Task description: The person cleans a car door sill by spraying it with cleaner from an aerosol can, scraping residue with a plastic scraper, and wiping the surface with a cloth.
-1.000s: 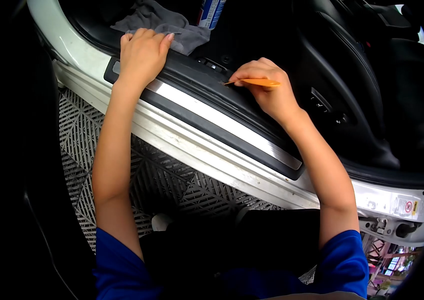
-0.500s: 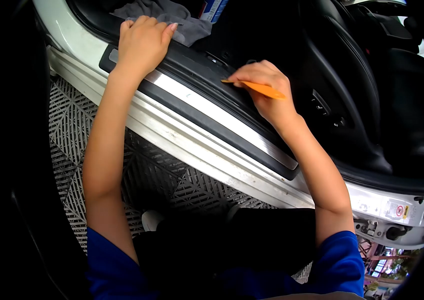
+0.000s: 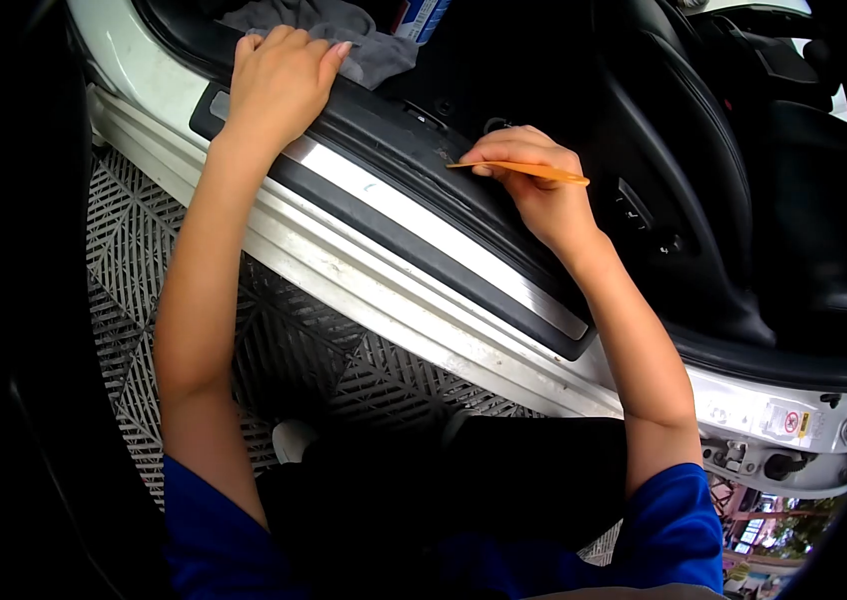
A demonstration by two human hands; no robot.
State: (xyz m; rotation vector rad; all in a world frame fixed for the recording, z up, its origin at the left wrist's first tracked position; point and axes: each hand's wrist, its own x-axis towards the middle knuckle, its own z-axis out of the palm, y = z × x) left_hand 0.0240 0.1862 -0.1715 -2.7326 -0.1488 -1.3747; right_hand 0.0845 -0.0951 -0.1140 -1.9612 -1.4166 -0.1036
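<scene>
My right hand point(image 3: 542, 180) is closed around a slim orange plastic pry tool point(image 3: 544, 172) that widens toward its rear end. The tool's thin tip meets the black inner sill trim point(image 3: 399, 135), beside a small scuffed-looking patch. Further left, my left hand point(image 3: 279, 85) is closed over the inner edge of the car's door sill, fingers bent over it and thumb pointing right. The fingertips are partly hidden. Just behind that hand lies a crumpled grey cloth point(image 3: 379, 58). Below both hands runs a bright metal scuff plate point(image 3: 414, 215) set in black trim.
A blue-and-white container point(image 3: 422, 18) stands in the footwell. On the right is a black car seat point(image 3: 689, 120) with side controls point(image 3: 634, 205). The white outer sill point(image 3: 344, 265) crosses in front of my knees, above a grey slatted floor point(image 3: 129, 235).
The orange pry tool has turned flatter and its rear end has shifted slightly right with my right hand. My left hand stays at the sill; the view has shifted slightly.
</scene>
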